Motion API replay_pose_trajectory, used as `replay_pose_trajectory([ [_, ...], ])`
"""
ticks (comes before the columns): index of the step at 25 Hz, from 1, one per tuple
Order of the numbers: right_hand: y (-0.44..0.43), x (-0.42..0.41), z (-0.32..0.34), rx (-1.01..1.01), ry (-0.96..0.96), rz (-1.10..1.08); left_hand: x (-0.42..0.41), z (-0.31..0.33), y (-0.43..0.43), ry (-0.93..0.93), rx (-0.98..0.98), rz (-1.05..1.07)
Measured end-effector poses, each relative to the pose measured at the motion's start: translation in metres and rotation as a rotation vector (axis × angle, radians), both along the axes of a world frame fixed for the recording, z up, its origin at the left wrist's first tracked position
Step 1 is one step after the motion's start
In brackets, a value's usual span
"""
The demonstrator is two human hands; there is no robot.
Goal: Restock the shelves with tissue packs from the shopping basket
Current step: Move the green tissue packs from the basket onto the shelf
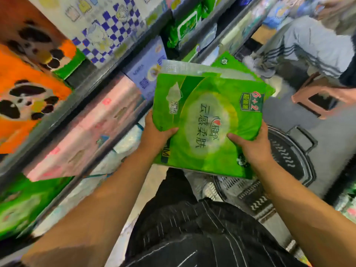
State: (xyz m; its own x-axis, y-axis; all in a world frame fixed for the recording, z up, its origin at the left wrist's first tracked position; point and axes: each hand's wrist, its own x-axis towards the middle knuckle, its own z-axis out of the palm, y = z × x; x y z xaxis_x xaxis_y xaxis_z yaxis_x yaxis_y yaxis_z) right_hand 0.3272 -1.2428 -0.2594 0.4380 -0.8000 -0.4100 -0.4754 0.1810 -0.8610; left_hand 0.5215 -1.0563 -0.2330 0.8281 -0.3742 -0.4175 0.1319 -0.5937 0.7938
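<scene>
The green tissue pack [208, 128] sits in the middle of the frame, held in the air in front of the person, above their lap and to the right of the shelving. Its printed face is turned up towards the camera, with large dark characters on a pale round patch and a "6+2" badge at its right corner. A silvery strip and another green edge show behind its far side; whether that is a second pack cannot be told.

Both hands grip the pack at its near edge. The left hand [156, 132] is curled round the lower left corner with the thumb lying on the printed face. The right hand [252, 147] holds the lower right corner the same way, thumb on top and fingers hidden beneath.

Below the pack, at the bottom centre, are the person's black striped trousers [192, 228]. At the lower right, on the floor, lies a dark grey slotted object [289, 157] with wavy openings and a handle; it is too blurred to name for sure.

The shelves [107, 74] run slantwise across the left half of the frame. They carry pink packs [86, 124] at centre left, orange panda packs [23, 93] at far left, a blue-checked pack [107, 31] at the top, a lavender box [148, 72] just left of the held pack, and green packs [23, 205] at lower left.

At the right edge stands a brownish plastic stool [323, 99], and above it a second person's grey striped trouser leg [308, 47].
</scene>
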Motion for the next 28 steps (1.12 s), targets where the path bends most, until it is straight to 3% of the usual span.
replay_pose_trajectory([
  [12,0.129,0.012,0.101,-0.154,-0.180,0.574,-0.121,0.084,0.206,-0.187,-0.126,0.589],
  [20,0.271,0.029,0.194,-0.256,-0.425,0.793,-0.170,0.171,0.357,-0.395,-0.193,0.812],
  [28,0.406,0.020,0.271,-0.203,-0.635,0.936,-0.217,0.247,0.490,-0.627,-0.217,0.904],
])
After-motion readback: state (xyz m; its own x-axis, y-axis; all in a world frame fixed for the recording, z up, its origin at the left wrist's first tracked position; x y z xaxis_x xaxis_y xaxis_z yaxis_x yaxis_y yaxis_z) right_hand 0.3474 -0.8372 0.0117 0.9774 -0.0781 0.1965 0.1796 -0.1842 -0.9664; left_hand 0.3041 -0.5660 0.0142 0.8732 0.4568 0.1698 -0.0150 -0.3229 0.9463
